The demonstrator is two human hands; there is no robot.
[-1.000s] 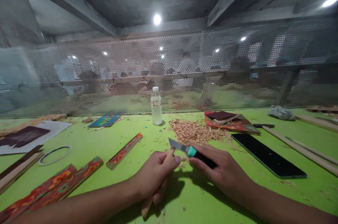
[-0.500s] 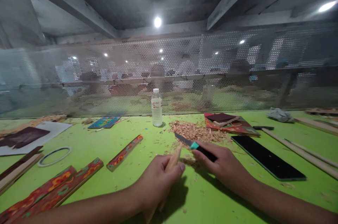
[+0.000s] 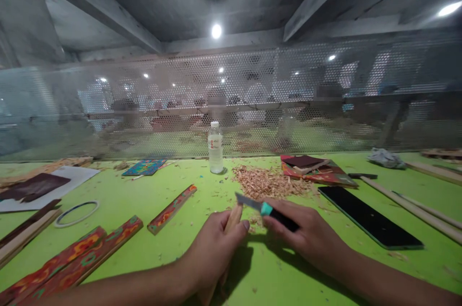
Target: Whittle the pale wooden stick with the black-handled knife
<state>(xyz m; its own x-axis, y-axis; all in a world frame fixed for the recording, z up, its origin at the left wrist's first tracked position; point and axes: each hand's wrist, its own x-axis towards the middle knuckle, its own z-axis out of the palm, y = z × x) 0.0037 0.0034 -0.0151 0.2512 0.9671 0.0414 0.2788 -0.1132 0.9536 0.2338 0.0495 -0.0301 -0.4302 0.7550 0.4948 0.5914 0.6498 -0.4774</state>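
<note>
My left hand (image 3: 218,243) is wrapped round a pale wooden stick (image 3: 234,218), whose upper end points away from me. In my right hand (image 3: 301,229) is a utility knife (image 3: 267,209) with a black and teal handle. Its grey blade points left and lies at the tip of the stick. Whether blade and wood touch is hard to tell. A heap of wood shavings (image 3: 270,182) lies just beyond both hands. My left palm hides the middle of the stick.
Patterned strips (image 3: 173,207) and a tape ring (image 3: 77,213) lie left on the green table (image 3: 144,267). A water bottle (image 3: 215,149) stands centre back. To the right are a black phone (image 3: 370,215), sandpaper sheets (image 3: 306,161) and long sticks (image 3: 415,207). Perforated mesh (image 3: 180,128) spans behind.
The knife blade has come closer to the stick's tip and now crosses over it. The stick's tip has moved slightly left and is less upright. The view has shifted a little.
</note>
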